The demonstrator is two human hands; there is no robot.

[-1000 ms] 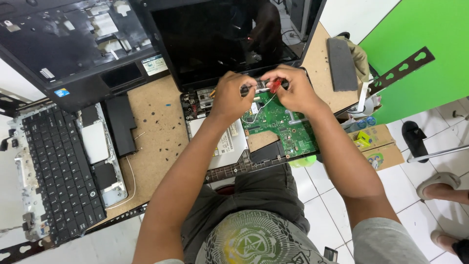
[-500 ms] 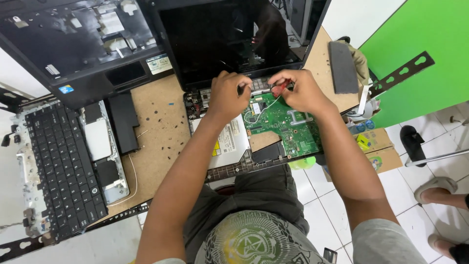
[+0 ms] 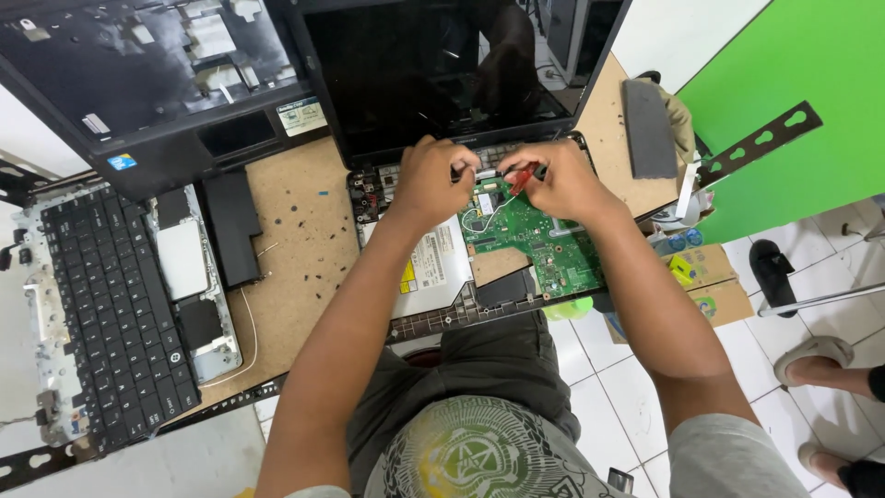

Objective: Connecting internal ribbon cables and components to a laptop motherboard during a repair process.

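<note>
— Since both hands crowd the back edge of the opened laptop, what can you make out of them?

— The left hand is curled, knuckles up, resting on the laptop just below the dark screen. Its fingertips are tucked under, so I cannot tell whether it pinches anything. The right hand is closed around a red-handled screwdriver; only a bit of the red handle shows between the fingers, and the tip is hidden.

— And where does the tool meet the machine?

— Somewhere at the top edge of the green circuit board, near the hinge line. The exact spot is covered by the two hands.

— What lies beside the board?

— A silver disc drive to its left, partly under the left forearm. The front edge of the laptop hangs over the edge of the worktop.

— Anything else on the worktop?

— A black keyboard lies at the left, its near corner cut off by the frame. Behind it sits a black laptop cover, its top out of view. A grey flat pad lies at the right, next to a green wall. Someone's feet in sandals show at the lower right, cut off by the picture's edge.
</note>
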